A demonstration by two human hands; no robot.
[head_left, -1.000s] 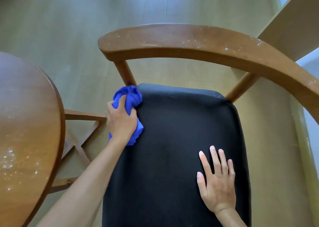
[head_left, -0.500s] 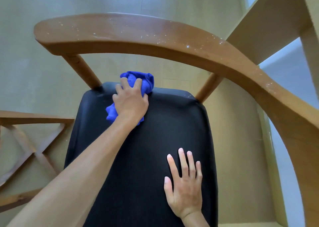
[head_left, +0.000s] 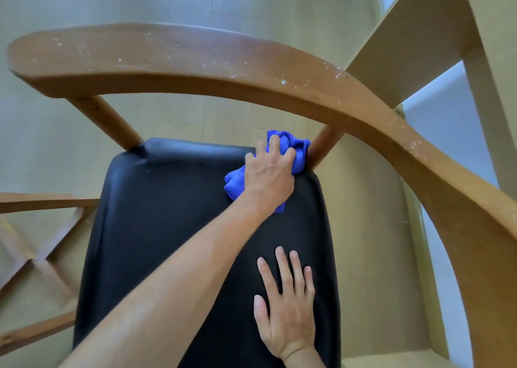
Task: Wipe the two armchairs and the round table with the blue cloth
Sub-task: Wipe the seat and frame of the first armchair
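A wooden armchair fills the head view, with a black padded seat point(head_left: 173, 227) and a curved brown backrest rail point(head_left: 212, 62) speckled with white dust. My left hand point(head_left: 270, 172) grips the bunched blue cloth point(head_left: 291, 149) and presses it on the seat's far right corner, against the right support post point(head_left: 324, 146). Lying flat on the near right part of the seat is my right hand point(head_left: 285, 309), fingers straight and spread. The round table top is out of view.
Wooden cross-braces of the table base point(head_left: 36, 258) show at the lower left. A pale wooden frame point(head_left: 419, 37) stands at the upper right beside the chair. Light wooden floor point(head_left: 279, 1) lies beyond the backrest.
My left hand has swept the blue cloth along the seat's back edge from the left post to the right post. The view has shifted right, and the table top has left the frame.
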